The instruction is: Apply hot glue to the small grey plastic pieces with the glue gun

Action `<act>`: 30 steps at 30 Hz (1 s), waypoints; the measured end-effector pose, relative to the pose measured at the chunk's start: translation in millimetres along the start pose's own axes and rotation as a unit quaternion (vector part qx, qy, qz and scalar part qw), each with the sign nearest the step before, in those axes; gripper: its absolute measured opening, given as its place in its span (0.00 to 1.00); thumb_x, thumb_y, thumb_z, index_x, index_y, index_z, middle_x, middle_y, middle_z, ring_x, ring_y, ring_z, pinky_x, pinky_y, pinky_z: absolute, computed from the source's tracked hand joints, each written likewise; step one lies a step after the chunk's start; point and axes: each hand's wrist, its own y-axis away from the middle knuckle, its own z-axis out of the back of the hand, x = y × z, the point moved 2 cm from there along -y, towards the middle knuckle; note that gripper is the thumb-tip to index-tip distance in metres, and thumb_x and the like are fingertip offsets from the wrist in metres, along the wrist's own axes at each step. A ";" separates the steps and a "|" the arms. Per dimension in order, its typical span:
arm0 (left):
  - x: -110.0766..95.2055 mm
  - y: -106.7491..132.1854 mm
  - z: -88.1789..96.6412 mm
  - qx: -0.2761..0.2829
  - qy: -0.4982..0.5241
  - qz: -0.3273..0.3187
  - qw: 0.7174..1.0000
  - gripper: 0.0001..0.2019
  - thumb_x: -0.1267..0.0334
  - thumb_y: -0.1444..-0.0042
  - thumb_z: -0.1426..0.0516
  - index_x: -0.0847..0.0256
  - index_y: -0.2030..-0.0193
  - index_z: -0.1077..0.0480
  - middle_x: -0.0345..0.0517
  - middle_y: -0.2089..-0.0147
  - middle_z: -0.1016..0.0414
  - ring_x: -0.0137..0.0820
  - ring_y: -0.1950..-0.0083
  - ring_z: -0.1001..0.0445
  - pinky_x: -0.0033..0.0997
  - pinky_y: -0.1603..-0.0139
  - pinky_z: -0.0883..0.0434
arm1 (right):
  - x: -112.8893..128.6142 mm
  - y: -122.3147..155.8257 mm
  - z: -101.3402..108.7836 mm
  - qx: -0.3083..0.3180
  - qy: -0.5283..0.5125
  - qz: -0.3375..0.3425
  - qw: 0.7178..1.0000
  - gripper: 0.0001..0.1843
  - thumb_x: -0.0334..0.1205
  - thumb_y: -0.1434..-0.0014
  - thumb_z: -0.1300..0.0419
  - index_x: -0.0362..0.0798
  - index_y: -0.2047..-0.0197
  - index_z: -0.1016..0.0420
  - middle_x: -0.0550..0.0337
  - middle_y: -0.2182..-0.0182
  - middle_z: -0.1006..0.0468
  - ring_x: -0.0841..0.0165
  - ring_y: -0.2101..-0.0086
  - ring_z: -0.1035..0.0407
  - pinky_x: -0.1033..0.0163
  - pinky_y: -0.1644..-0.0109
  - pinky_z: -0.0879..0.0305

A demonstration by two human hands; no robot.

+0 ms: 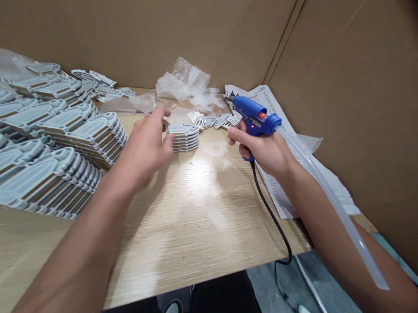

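My right hand (266,149) grips a blue hot glue gun (253,118) with its nozzle pointing away and to the left; a long clear glue stick (327,197) juts from its back and runs over my forearm. My left hand (148,147) rests its fingers against a small stack of grey plastic pieces (184,137) on the wooden table (195,225). A few loose grey pieces (216,120) lie just behind that stack, near the gun's tip.
Large leaning stacks of the same grey pieces (36,144) fill the table's left side. Crumpled clear plastic bags (185,84) lie at the back. A printed paper sheet (281,188) lies under the gun. Cardboard walls (362,83) close off the back and right. The black cord (274,220) drops over the front edge.
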 end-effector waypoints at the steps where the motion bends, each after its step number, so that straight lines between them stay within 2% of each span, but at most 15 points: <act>1: 0.0 -0.2 0.2 0.000 -0.001 0.000 1.000 0.24 0.67 0.35 0.38 0.57 0.32 0.29 0.58 0.42 0.17 0.50 0.40 0.20 0.54 0.33 0.26 | 0.6 0.2 -0.3 0.000 -0.002 -0.002 1.000 0.24 0.48 0.43 0.22 0.52 0.70 0.36 0.61 0.69 0.22 0.75 0.77 0.40 0.64 0.76 0.44; 6: 1.2 -0.7 1.5 0.006 -0.002 -0.008 1.000 0.25 0.65 0.37 0.37 0.55 0.33 0.29 0.56 0.43 0.17 0.50 0.40 0.20 0.53 0.33 0.26 | 1.6 -0.1 -1.0 0.002 -0.005 -0.007 1.000 0.26 0.50 0.45 0.21 0.52 0.70 0.36 0.61 0.69 0.22 0.75 0.76 0.38 0.65 0.76 0.45; 13: 1.4 -1.8 2.6 0.006 0.009 -0.005 1.000 0.27 0.64 0.38 0.35 0.56 0.32 0.29 0.57 0.39 0.18 0.49 0.40 0.20 0.53 0.32 0.26 | -0.9 -1.3 -0.4 0.006 -0.004 -0.002 1.000 0.27 0.51 0.45 0.21 0.52 0.70 0.36 0.61 0.69 0.23 0.75 0.76 0.39 0.65 0.77 0.45; 17: -1.3 -1.2 0.5 0.001 0.024 -0.014 1.000 0.23 0.65 0.35 0.36 0.58 0.34 0.28 0.57 0.38 0.18 0.49 0.38 0.20 0.53 0.32 0.26 | -0.5 -0.8 -0.7 0.006 0.003 0.005 1.000 0.26 0.50 0.44 0.22 0.52 0.70 0.35 0.60 0.69 0.23 0.74 0.75 0.37 0.65 0.76 0.44; 22: -5.5 3.4 -0.1 -0.018 0.066 -0.029 0.997 0.17 0.66 0.33 0.39 0.54 0.39 0.26 0.53 0.39 0.16 0.45 0.38 0.20 0.50 0.33 0.26 | -0.1 -0.5 -1.3 0.010 -0.005 -0.003 1.000 0.24 0.48 0.44 0.22 0.52 0.70 0.34 0.61 0.69 0.23 0.75 0.76 0.38 0.65 0.76 0.44; 30: -4.3 1.3 -0.7 -0.026 0.088 -0.020 0.996 0.15 0.68 0.35 0.38 0.55 0.42 0.25 0.52 0.40 0.16 0.45 0.39 0.20 0.48 0.35 0.25 | -0.7 -0.7 -0.7 0.010 -0.010 -0.006 1.000 0.23 0.46 0.44 0.22 0.52 0.70 0.35 0.60 0.70 0.22 0.74 0.76 0.38 0.65 0.76 0.44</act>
